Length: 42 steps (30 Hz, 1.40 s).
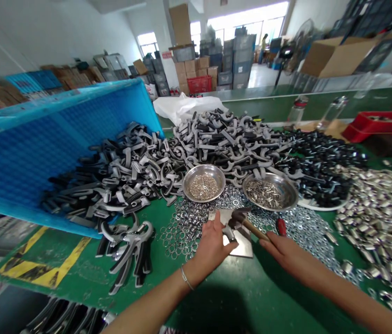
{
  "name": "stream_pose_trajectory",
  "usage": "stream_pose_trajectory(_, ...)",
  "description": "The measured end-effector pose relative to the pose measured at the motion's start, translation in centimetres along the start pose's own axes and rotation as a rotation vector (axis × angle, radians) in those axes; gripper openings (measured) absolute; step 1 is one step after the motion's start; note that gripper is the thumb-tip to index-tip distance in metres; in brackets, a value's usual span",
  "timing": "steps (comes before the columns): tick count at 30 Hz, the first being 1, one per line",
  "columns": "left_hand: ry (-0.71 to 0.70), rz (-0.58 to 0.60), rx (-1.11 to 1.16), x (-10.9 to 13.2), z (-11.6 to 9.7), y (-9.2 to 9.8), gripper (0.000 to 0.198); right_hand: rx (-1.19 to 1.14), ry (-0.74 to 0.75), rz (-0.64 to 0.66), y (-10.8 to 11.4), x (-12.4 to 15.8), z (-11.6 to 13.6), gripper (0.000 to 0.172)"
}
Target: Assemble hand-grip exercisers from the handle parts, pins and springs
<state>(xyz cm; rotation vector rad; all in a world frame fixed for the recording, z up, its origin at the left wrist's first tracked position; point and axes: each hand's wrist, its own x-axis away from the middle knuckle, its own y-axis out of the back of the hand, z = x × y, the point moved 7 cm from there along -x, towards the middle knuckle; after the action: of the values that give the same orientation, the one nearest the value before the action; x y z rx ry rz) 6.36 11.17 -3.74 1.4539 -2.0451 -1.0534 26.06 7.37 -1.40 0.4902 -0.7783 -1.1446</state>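
Gripping a hammer [253, 228] in the right hand [282, 248], with fingers clenched round the wooden handle. Slanting from about 4 o'clock at the grip to 10 o'clock at the head, so pointing in toward the left hand [211, 241]. Holding a small grey part [229, 233] there, seemingly pinched between left thumb and forefinger, over a flat metal plate [242, 250] on the green surface [261, 297]. Seen from that part, hammer head at roughly 1 o'clock and just beside; impossible to tell from this angle whether touching, or how high above the plate. Nearer to the part by far: the left hand, in contact from 8 o'clock; farther off, the right hand, at 4 o'clock, with the hammer bridging most of the gap. Along the part's visible length, a long axis of roughly 11 to 5 o'clock, partly masked by the thumb. As for looks: pale, stubby and metallic, too small and too covered for a sure outline. On the hammer, a dark brown, worn-looking head above a slim tan handle. Around the plate, at 11 o'clock, a round metal dish [186, 188] of tiny fittings; at 1 o'clock, a second dish [295, 199] of short pins; at about 2 o'clock, beyond the hammer handle, a small red object [281, 226].
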Motion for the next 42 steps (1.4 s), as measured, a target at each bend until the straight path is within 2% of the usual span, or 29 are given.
stream_pose_trajectory(2, 0.005, 0.005, 0.01, 0.3, 0.0, 0.3, 0.104, -0.018, -0.019, -0.005, -0.2, -0.4, -1.5, 0.04)
stream_pose_trajectory(3, 0.001, 0.009, 0.019, 0.4, -0.1, 0.6, 0.105, 0.027, -0.002, -0.068, 0.0, -0.4, -1.9, 0.038)
stream_pose_trajectory(5, -0.056, 0.005, 0.028, -0.4, -0.5, 2.0, 0.104, 0.189, 0.123, -0.266, 0.5, -0.4, -1.4, 0.033)
stream_pose_trajectory(7, -0.155, -0.039, 0.001, -2.8, -0.8, 4.8, 0.088, 0.346, 0.313, -0.429, 0.1, -0.5, 0.6, 0.035)
stream_pose_trajectory(9, -0.199, -0.099, -0.091, -6.8, -0.3, 8.4, 0.06, 0.444, 0.473, -0.438, -1.4, -1.5, 2.9, 0.04)
stream_pose_trajectory(10, -0.175, -0.116, -0.162, -9.3, 0.4, 10.2, 0.049, 0.485, 0.508, -0.415, -2.2, -2.3, 3.9, 0.04)
stream_pose_trajectory(13, 0.024, -0.072, -0.381, -17.0, 4.3, 14.3, 0.029, 0.591, 0.48, -0.347, -4.0, -4.8, 5.1, 0.034)
stream_pose_trajectory(15, 0.097, -0.065, -0.433, -21.2, 6.4, 15.6, 0.023, 0.623, 0.454, -0.357, -4.4, -5.9, 4.8, 0.028)
stream_pose_trajectory(17, 0.142, -0.067, -0.452, -24.5, 7.9, 15.3, 0.022, 0.63, 0.493, -0.392, -4.7, -6.2, 4.3, 0.027)
stream_pose_trajectory(21, 0.239, -0.1, -0.493, -29.2, 8.8, 12.4, 0.034, 0.512, 0.531, -0.48, -4.3, -5.9, 3.3, 0.025)
stream_pose_trajectory(24, 0.272, -0.128, -0.519, -31.6, 8.7, 10.8, 0.031, 0.291, 0.478, -0.396, -3.9, -5.7, 3.1, 0.02)
stream_pose_trajectory(26, 0.279, -0.131, -0.533, -32.2, 8.9, 11.0, 0.023, 0.144, 0.43, -0.32, -3.7, -5.5, 3.1, 0.017)
stream_pose_trajectory(28, 0.294, -0.152, -0.558, -32.0, 9.4, 12.8, 0.024, 0.011, 0.373, -0.312, -3.2, -5.0, 2.8, 0.017)
stream_pose_trajectory(31, 0.328, -0.243, -0.619, -29.8, 10.2, 18.3, 0.031, -0.233, 0.235, -0.346, -2.6, -3.9, 2.1, 0.022)
stream_pose_trajectory(34, 0.265, -0.334, -0.676, -26.0, 9.5, 24.7, 0.035, -0.632, 0.087, -0.294, -2.9, -2.9, 1.6, 0.031)
stream_pose_trajectory(36, 0.154, -0.353, -0.704, -22.6, 8.0, 27.6, 0.034, -0.856, 0.053, -0.262, -3.0, -2.3, 1.8, 0.035)
stream_pose_trajectory(38, 0.002, -0.347, -0.704, -18.3, 6.0, 28.6, 0.032, -0.952, 0.045, -0.285, -2.8, -1.7, 1.8, 0.039)
stream_pose_trajectory(39, -0.085, -0.33, -0.683, -15.7, 4.8, 28.2, 0.032, -0.972, 0.029, -0.303, -2.7, -1.4, 1.6, 0.041)
stream_pose_trajectory(41, -0.333, -0.254, -0.54, -9.7, 1.8, 25.6, 0.031, -1.022, -0.021, -0.316, -3.0, -0.8, 1.2, 0.044)
stream_pose_trajectory(42, -0.416, -0.156, -0.437, -6.5, 0.5, 23.5, 0.03, -1.06, -0.047, -0.304, -3.4, -0.5, 1.0, 0.045)
